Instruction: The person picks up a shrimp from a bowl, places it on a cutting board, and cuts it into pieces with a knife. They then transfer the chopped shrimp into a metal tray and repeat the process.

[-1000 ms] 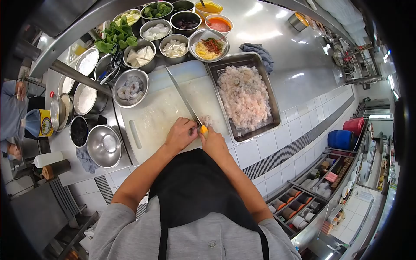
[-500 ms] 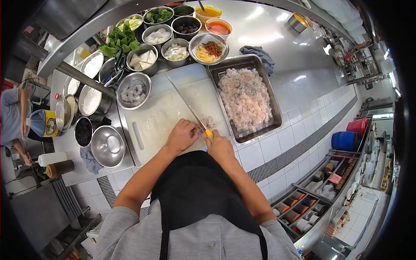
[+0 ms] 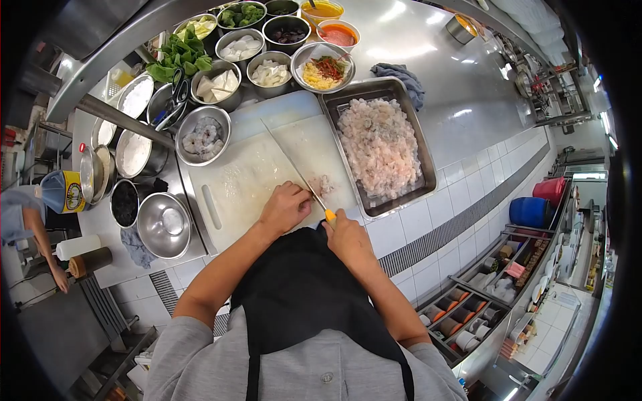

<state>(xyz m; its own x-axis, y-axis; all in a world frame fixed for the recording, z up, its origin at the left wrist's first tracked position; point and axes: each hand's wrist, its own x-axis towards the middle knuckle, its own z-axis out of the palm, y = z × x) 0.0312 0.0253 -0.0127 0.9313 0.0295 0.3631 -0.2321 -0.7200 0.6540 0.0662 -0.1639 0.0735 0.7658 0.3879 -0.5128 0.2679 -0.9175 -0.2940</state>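
My right hand [image 3: 346, 235] is wrapped round the yellow handle of a long knife [image 3: 291, 159], whose blade points up and left over the white cutting board [image 3: 241, 180]. Beside the blade, my left hand [image 3: 286, 206] rests on the board with its fingers curled; whatever is under the fingertips is too small to make out. A little pile of chopped pale shrimp [image 3: 324, 185] lies just right of the blade. Right of the board, a deep metal tray [image 3: 428, 175] holds a heap of shrimp pieces. A metal bowl of whole shrimp [image 3: 203, 136] stands at the board's upper left.
Several bowls of ingredients line the back, with leafy greens [image 3: 182, 57] among them. An empty metal bowl [image 3: 164, 225] sits left of the board. A grey cloth [image 3: 400, 83] lies behind the tray. Scissors [image 3: 175, 100] rest on a bowl. Another person's arm [image 3: 45, 244] shows far left.
The knife and my right hand have shifted slightly right. My left hand stays close to the blade. The other person's arm at the far left has moved lower and to the right.
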